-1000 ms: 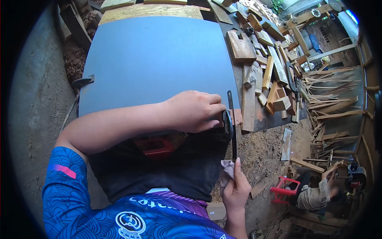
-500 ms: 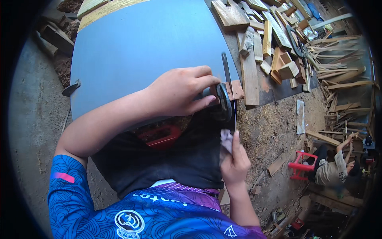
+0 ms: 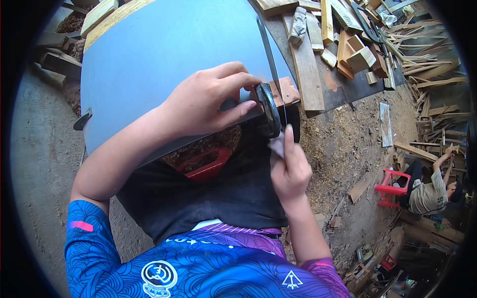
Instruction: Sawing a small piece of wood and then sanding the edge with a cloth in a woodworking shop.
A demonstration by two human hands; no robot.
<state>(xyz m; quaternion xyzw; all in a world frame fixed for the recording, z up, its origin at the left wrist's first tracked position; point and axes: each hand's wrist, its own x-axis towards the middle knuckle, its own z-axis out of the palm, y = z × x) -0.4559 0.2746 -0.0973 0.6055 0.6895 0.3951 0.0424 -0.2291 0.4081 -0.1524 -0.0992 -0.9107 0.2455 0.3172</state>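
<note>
Grey concrete floor (image 3: 44, 159) lies at left, sawdust-strewn ground (image 3: 343, 139) at right; a red plastic stool (image 3: 392, 189) and heaped wood strips (image 3: 439, 70) occupy the far right.

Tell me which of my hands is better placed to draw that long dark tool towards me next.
Probably your right hand: it already grips the near end of the long dark tool, with pale cloth there. Your left hand is off the tool, its fingertips beside the black clamp.

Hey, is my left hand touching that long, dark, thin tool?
Apart: the head view shows a gap between the left hand and the tool, with blue-grey board visible there.
</note>
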